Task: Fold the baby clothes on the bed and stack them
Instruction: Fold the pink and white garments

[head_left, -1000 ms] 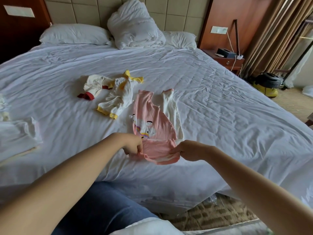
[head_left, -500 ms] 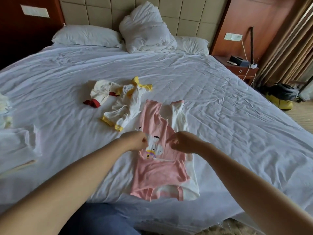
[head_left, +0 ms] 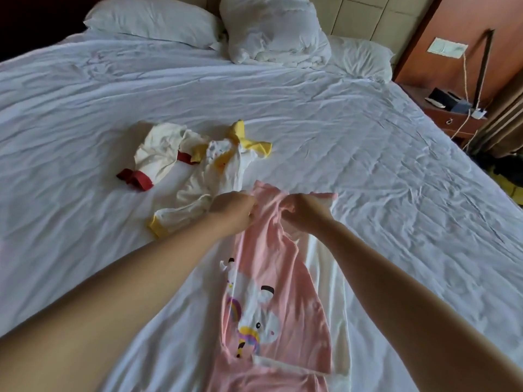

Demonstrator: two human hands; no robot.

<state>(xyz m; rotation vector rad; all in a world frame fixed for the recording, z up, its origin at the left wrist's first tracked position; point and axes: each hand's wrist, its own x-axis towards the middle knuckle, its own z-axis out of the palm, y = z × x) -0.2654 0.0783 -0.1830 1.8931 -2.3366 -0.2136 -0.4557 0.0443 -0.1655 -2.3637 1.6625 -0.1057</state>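
A pink and white baby garment (head_left: 271, 281) with a cartoon print lies lengthwise on the white bed (head_left: 353, 154), its lower part folded up over itself near the bottom edge. My left hand (head_left: 233, 207) pinches the pink fabric at the garment's far end. My right hand (head_left: 304, 210) grips the same far end just to the right, and the cloth bunches between the two hands. Left of my hands lies a crumpled white garment with yellow cuffs (head_left: 215, 179), and beyond it a white garment with red cuffs (head_left: 154, 159).
Pillows and a bunched duvet (head_left: 271, 32) sit at the head of the bed. A wooden nightstand (head_left: 452, 114) with cables and small items stands at the right, with curtains and a dark and yellow object on the floor beside it.
Both hands have let go of the garment's near hem, now folded up, and moved away from me along the garment to its far end, which they now pinch. The camera has tilted down.
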